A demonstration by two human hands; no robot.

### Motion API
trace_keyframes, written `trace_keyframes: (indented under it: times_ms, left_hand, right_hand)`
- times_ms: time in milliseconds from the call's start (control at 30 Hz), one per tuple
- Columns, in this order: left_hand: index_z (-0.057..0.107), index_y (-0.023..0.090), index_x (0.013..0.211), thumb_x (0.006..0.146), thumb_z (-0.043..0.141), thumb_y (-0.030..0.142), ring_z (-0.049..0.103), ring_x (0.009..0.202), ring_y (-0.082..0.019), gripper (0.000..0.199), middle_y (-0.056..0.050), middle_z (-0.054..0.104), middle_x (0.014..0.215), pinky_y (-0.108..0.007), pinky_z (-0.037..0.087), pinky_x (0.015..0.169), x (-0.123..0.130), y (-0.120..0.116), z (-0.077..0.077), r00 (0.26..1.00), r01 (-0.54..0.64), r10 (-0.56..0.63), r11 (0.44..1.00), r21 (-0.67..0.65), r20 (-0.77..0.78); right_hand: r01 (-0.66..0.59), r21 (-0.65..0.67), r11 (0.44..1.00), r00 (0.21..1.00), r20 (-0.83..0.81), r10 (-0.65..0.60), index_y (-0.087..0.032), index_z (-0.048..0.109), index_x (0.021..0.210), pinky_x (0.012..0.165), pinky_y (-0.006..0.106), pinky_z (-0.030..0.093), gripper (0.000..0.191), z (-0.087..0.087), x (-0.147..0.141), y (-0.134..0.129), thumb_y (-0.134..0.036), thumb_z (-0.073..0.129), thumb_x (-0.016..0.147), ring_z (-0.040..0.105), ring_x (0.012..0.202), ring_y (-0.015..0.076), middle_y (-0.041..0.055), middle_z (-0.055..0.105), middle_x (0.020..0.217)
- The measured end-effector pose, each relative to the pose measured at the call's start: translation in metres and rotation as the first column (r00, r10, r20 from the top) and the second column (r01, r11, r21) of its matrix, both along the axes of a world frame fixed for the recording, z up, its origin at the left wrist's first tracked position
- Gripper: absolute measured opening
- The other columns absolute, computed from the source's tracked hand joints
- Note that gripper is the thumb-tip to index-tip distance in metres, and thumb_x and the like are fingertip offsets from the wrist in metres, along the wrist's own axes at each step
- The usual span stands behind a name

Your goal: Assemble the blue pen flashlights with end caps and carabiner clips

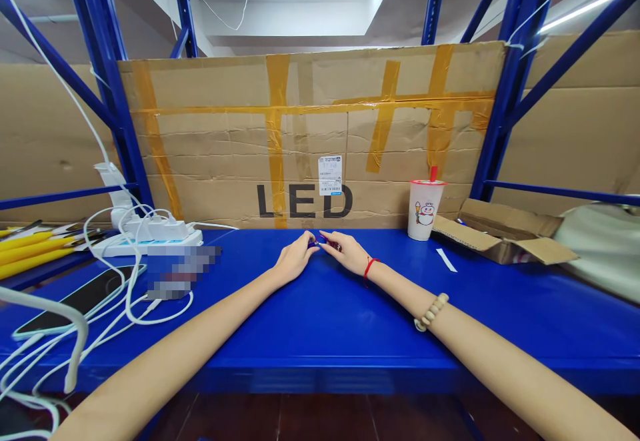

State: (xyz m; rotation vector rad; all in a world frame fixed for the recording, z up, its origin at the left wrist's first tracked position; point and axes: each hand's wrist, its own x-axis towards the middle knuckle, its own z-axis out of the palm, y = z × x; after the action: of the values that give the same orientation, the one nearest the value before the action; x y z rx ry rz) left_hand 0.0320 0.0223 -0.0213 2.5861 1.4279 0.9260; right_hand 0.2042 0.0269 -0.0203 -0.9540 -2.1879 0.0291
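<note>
My left hand (295,256) and my right hand (346,251) meet near the back of the blue shelf (325,321), their fingertips almost touching. Closed fingers of the left hand pinch something tiny, too small to name. A small dark reddish object (336,246) shows under the fingers of my right hand, which is closed around it; its kind cannot be made out. A red string bracelet (370,267) circles the right wrist, and a beaded bracelet (431,313) sits further up that forearm.
A lidded paper cup (425,211) and an open cardboard box (500,234) stand at right, near a white strip (447,260). Leftward lie a phone (75,301), a power strip (160,227), tangled white cables (133,294) and yellow-handled tools (37,251). Cardboard (225,154) walls the back.
</note>
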Motion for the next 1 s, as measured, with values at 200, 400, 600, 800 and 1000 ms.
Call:
trace_keyframes:
  times_ms: [200, 400, 600, 800, 1000]
  left_hand:
    - [0.05, 0.019, 0.09, 0.082, 0.047, 0.03, 0.047, 0.092, -0.018, 0.014, -0.003, 0.052, 0.095, -0.032, 0.036, 0.081, -0.002, 0.004, -0.002, 0.989, 0.006, 0.008, 0.996, 0.09, -0.15]
    - [0.057, 0.022, 0.095, 0.081, 0.048, 0.026, 0.044, 0.095, -0.02, 0.017, -0.005, 0.05, 0.098, -0.036, 0.035, 0.082, -0.003, 0.006, -0.004, 0.982, -0.002, 0.023, 0.994, 0.111, -0.185]
    - [0.058, 0.022, 0.098, 0.082, 0.038, 0.012, 0.051, 0.093, -0.015, 0.027, -0.004, 0.051, 0.101, -0.03, 0.038, 0.086, -0.006, 0.017, -0.009, 0.987, 0.14, -0.138, 0.99, 0.013, -0.081]
    - [0.052, 0.021, 0.11, 0.087, 0.032, 0.025, 0.049, 0.104, -0.018, 0.031, -0.004, 0.055, 0.113, -0.034, 0.036, 0.091, -0.002, 0.011, -0.007, 0.971, 0.163, -0.163, 0.986, -0.014, -0.176]
    - [0.046, 0.02, 0.12, 0.087, 0.031, 0.035, 0.043, 0.114, -0.02, 0.039, -0.007, 0.05, 0.123, -0.038, 0.031, 0.095, 0.001, 0.003, -0.003, 0.962, 0.06, -0.071, 0.997, -0.049, -0.265]
  right_hand:
    - [0.038, -0.111, 0.993, 0.995, 0.098, -0.027, -0.021, 0.058, 0.107, 0.055, 0.021, 0.037, 0.033, 0.001, 0.002, -0.004, -0.035, 0.052, 0.078, 0.051, 0.062, 0.0095, 0.0003, 0.06, 0.075]
    - [0.122, -0.113, 0.986, 0.978, 0.182, -0.1, -0.024, 0.065, 0.093, 0.055, 0.02, 0.036, 0.022, 0.008, 0.001, -0.011, -0.032, 0.051, 0.078, 0.055, 0.066, 0.0102, -0.001, 0.064, 0.076]
    - [0.301, -0.016, 0.954, 0.946, 0.129, -0.296, -0.021, 0.061, 0.1, 0.07, 0.025, 0.04, 0.026, 0.007, 0.007, -0.005, -0.031, 0.047, 0.081, 0.055, 0.081, 0.0142, 0.0044, 0.062, 0.091]
    - [0.386, -0.136, 0.912, 0.896, 0.291, -0.336, -0.021, 0.046, 0.124, 0.089, 0.044, 0.034, 0.045, -0.004, 0.011, 0.003, -0.041, 0.04, 0.084, 0.042, 0.113, 0.027, 0.0109, 0.048, 0.124]
    - [0.296, -0.157, 0.942, 0.919, 0.315, -0.236, -0.02, 0.053, 0.117, 0.093, 0.04, 0.035, 0.038, -0.006, 0.014, 0.01, -0.033, 0.043, 0.083, 0.044, 0.115, 0.0241, 0.0095, 0.047, 0.125]
